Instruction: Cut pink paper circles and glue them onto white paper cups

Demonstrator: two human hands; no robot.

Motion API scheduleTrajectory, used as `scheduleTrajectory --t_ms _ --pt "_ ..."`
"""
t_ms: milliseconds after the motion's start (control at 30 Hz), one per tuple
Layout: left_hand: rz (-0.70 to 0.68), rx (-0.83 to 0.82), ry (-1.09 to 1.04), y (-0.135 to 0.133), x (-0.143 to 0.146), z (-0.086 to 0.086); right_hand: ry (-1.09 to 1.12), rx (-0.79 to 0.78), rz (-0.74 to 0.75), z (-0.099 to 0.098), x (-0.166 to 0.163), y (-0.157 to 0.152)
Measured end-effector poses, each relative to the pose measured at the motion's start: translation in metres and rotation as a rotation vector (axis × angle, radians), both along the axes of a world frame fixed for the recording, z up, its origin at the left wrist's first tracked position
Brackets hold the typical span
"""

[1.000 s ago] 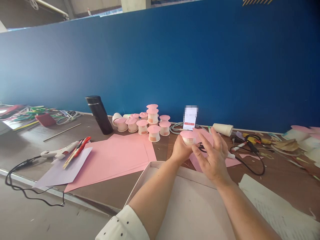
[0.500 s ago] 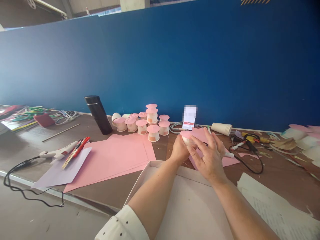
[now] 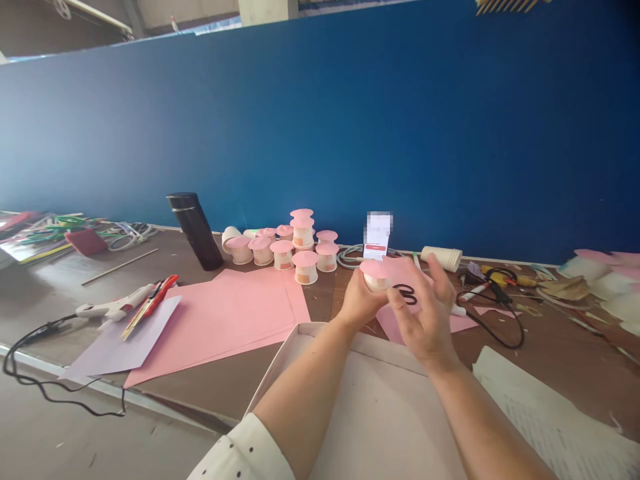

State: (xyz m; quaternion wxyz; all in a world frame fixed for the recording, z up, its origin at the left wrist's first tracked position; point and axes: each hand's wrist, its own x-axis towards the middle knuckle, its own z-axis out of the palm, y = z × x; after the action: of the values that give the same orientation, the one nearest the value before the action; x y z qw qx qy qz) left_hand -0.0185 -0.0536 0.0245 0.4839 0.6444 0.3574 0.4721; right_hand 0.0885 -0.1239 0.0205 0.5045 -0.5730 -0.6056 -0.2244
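Observation:
My left hand (image 3: pixel 357 300) is wrapped round a small white cup with a pink paper top (image 3: pixel 377 272), held above the table. My right hand (image 3: pixel 425 313) hovers just right of it, fingers spread and slightly blurred, holding nothing. Black scissor handles (image 3: pixel 406 293) lie on a pink sheet (image 3: pixel 395 320) between the two hands. Behind and to the left stands a cluster of several finished pink-topped cups (image 3: pixel 295 247).
A black flask (image 3: pixel 196 231), large pink sheets (image 3: pixel 225 313), a lilac sheet (image 3: pixel 125 337), a glue gun (image 3: pixel 113 308) and a red cutter (image 3: pixel 153 303) lie left. A shallow white box (image 3: pixel 300 347) sits under my arms. A phone (image 3: pixel 377 235), paper cup (image 3: pixel 441 257) and cables lie right.
My right hand has drawn back from the cup and opened, uncovering the scissor handles. My left hand has kept the cup nearly still.

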Motion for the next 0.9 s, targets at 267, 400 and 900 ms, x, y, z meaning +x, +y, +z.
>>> scheduleTrajectory --t_ms 267,400,900 --pt "-0.056 -0.001 -0.100 0.000 -0.003 0.003 0.036 0.041 0.040 0.006 0.014 -0.008" --pt "-0.016 -0.006 -0.151 0.005 -0.001 -0.001 -0.027 -0.019 0.044 0.011 0.003 -0.012" --pt "-0.007 0.137 -0.123 0.004 -0.003 -0.004 -0.118 -0.126 -0.017 0.003 -0.001 -0.008"
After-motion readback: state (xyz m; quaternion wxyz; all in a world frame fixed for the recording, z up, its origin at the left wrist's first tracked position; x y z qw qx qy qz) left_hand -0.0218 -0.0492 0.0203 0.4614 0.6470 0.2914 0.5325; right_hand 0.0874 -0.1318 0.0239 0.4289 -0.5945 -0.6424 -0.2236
